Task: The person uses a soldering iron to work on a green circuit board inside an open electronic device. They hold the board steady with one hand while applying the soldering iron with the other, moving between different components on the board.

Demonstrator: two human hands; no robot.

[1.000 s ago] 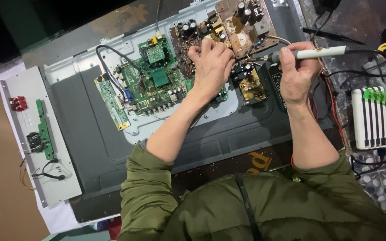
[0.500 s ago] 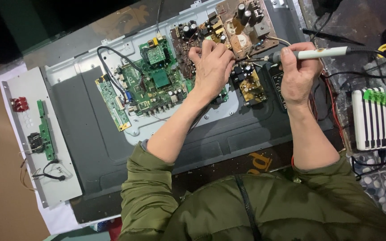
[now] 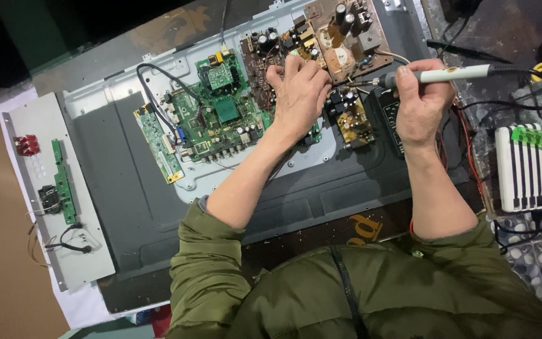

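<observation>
Olive-green jacket (image 3: pixel 371 295) fills the near edge, sleeves pushed up, both forearms bare and reaching away over the grey TV back panel (image 3: pixel 127 207).

Right hand (image 3: pixel 423 100): closed fist around the soldering iron (image 3: pixel 437 75), thumb side toward centre. Iron's long axis runs nearly level left-right, slightly raised at the cord end; tip points left, sitting at the gap between the brown board (image 3: pixel 340 31) and the small yellow board (image 3: pixel 354 119). Black cord (image 3: pixel 537 103) leaves the right end and loops back.

Left hand (image 3: pixel 299 94): palm down, fingers curled together, fingertips on the near left part of the brown board, just left of the iron tip. Can't tell whether it pinches anything; fingertips hidden under the knuckles.

Green main board (image 3: pixel 221 119) just left of that hand, narrow green strip board (image 3: pixel 158 144) further left. Separate grey plate (image 3: pixel 58 201) with red connector and small parts at far left.

White ribbed block (image 3: pixel 520 169) on the right, green translucent piece (image 3: pixel 534 136) lying on its far end.

Brown board's far edge cut off by frame.
</observation>
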